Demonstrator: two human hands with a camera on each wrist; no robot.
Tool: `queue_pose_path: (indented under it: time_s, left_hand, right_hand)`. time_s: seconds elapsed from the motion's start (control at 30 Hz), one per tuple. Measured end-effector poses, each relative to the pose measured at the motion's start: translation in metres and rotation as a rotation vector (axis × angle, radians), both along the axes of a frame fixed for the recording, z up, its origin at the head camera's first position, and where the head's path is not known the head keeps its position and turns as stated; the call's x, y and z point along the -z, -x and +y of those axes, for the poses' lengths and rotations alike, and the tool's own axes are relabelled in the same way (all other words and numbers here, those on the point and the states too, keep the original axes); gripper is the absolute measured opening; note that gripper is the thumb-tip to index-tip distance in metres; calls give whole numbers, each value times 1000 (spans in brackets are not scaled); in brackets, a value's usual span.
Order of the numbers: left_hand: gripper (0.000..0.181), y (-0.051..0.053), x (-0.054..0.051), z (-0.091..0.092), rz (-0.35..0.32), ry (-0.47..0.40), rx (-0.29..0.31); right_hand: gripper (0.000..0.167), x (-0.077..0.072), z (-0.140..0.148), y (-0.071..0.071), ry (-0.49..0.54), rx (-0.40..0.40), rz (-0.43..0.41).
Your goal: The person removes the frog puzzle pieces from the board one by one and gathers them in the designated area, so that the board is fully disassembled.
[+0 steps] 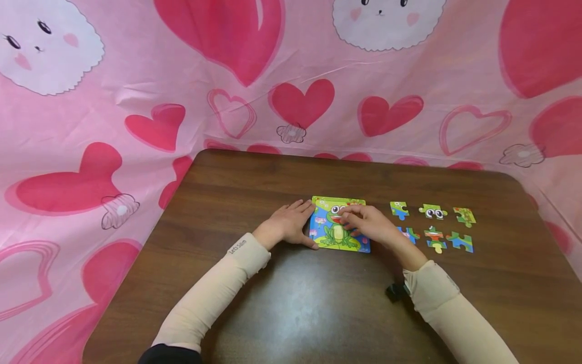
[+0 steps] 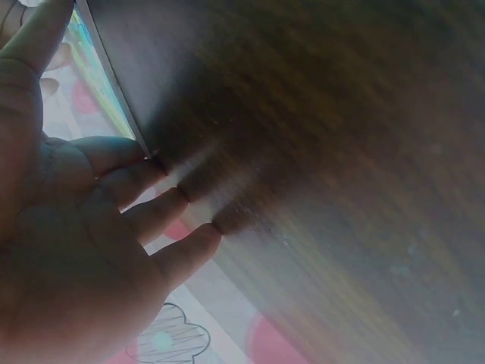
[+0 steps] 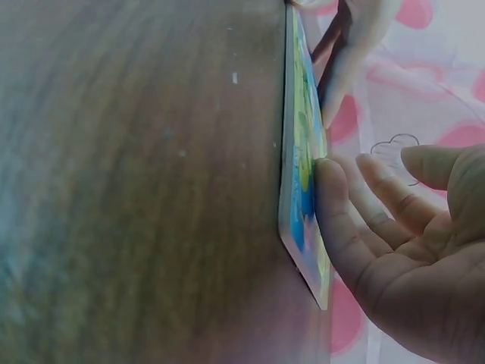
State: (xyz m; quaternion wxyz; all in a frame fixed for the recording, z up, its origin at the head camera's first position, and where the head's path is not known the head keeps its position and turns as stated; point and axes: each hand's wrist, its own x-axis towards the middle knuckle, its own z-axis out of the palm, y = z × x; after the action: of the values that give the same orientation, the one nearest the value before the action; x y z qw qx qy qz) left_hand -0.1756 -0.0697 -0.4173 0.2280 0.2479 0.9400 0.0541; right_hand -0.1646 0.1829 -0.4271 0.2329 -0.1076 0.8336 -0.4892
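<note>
A square frog-picture puzzle board [image 1: 325,243] lies flat on the table. My left hand [image 1: 287,224] is at its left side, fingers along the upper left corner and thumb by the lower left corner. In the left wrist view this hand [image 2: 83,258] has its fingers spread, tips on the table beside the board's edge. Over the board's right half is my right hand [image 1: 370,222], bent fingers near the frog's mouth. The right wrist view shows that hand [image 3: 424,258] with one fingertip at the board's surface [image 3: 299,189] and nothing visible between finger and thumb.
Several loose puzzle pieces lie in two rows right of the board, among them one with eyes [image 1: 433,212] and a corner piece [image 1: 465,216]. A small black object [image 1: 393,292] is beside the right cuff. Pink heart-patterned cloth [image 1: 318,55] hangs behind the brown table [image 1: 282,303].
</note>
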Motion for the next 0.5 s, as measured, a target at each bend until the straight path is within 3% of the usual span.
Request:
queue_pose_path:
  time_s: [0.4,0.5]
  left_hand:
    - [114,0,0,0,0,-1,4]
    - [114,0,0,0,3,-1,5]
  right_hand:
    - [38,3,3,1,61,-7,-29]
    - [37,4,3,0,59,-45,10]
